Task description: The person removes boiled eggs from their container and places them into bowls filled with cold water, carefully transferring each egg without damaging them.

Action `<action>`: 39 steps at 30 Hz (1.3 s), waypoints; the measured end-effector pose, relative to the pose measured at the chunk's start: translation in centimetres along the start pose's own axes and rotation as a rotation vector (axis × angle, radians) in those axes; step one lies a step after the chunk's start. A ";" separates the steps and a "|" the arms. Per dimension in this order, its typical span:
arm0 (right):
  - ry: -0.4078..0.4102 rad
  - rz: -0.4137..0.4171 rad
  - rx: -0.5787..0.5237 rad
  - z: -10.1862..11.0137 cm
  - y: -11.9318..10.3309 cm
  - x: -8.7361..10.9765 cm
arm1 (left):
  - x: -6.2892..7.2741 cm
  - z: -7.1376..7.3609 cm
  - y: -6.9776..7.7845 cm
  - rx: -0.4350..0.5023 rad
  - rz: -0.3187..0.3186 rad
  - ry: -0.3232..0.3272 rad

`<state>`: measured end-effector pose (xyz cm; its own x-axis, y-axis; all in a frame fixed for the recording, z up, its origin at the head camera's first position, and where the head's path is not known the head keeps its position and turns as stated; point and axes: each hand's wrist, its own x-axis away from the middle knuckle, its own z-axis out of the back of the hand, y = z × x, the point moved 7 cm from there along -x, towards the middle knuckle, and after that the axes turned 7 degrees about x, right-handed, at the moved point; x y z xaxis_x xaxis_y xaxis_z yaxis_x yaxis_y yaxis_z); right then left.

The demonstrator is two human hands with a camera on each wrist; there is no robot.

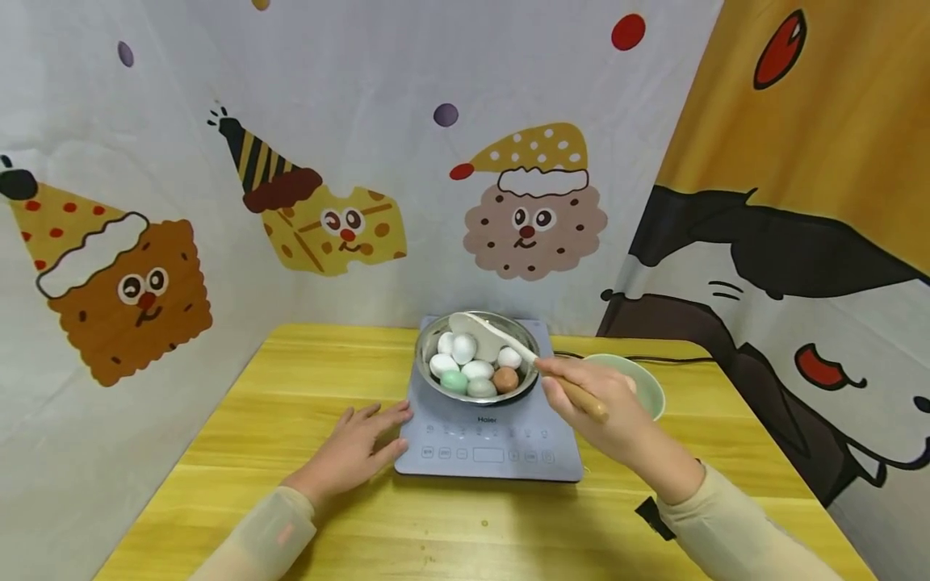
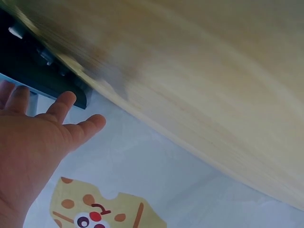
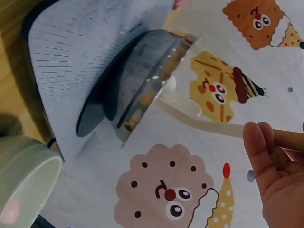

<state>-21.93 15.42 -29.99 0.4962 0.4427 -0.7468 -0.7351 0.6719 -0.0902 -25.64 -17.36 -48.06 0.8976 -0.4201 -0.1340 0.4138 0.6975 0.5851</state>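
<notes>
My right hand (image 1: 603,399) grips the wooden handle (image 1: 581,397) of a white slotted spoon (image 3: 213,127). The spoon's pale head reaches over the steel pot (image 1: 533,386), overlapping it. Inside the pot lie several white eggs (image 1: 463,349), with a mint-green egg (image 1: 454,381), a greyish egg (image 1: 482,388) and a brown egg (image 1: 505,379) at the near side. The pot stands on a pale induction cooker (image 1: 487,436). Fingers spread, my left hand (image 1: 352,448) rests with its fingertips at the cooker's left edge and holds nothing.
A pale green bowl (image 1: 650,387) stands right of the cooker, partly behind my right hand; a pinkish egg-like thing (image 3: 10,210) lies in it. A black cord (image 1: 676,359) runs along the back of the wooden table (image 1: 276,395). A cartoon-printed cloth (image 1: 363,73) hangs behind.
</notes>
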 end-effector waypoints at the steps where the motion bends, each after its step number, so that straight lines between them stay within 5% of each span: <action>1: 0.008 -0.015 -0.006 -0.2 0.2 0.0 | 0.0 0.0 0.0 0.002 0.003 -0.001; 6: 0.087 -0.141 -0.308 -0.6 2.7 -0.3 | 0.0 0.1 0.0 0.000 0.011 -0.001; 11: 0.055 -0.343 -0.627 -0.9 5.4 0.3 | 0.0 -0.1 0.1 0.005 0.015 -0.012; 19: -0.012 -0.301 -0.518 -0.7 4.0 0.3 | 0.0 0.0 0.2 -0.004 0.007 -0.003; 21: -0.004 -0.373 -0.542 -0.9 4.1 0.3 | 0.0 0.0 0.2 -0.007 0.008 -0.004; 26: 0.014 -0.716 -0.731 -2.0 6.1 0.9 | 0.1 -0.1 0.2 -0.009 0.018 -0.008; 29: -0.002 -0.817 -0.745 -2.4 6.5 1.1 | 0.1 -0.1 0.3 -0.009 0.019 -0.015; 34: -0.001 -0.778 -0.667 -2.5 5.4 0.1 | 0.0 -0.1 0.2 -0.016 0.019 -0.018; 39: 0.036 -0.569 -0.537 -2.4 2.6 -1.2 | -0.1 -0.2 0.2 -0.016 0.022 -0.024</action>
<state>-25.61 15.19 -30.91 0.8552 0.0910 -0.5103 -0.4997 0.4069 -0.7647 -25.66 -17.09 -48.07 0.9025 -0.4184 -0.1020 0.3967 0.7154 0.5751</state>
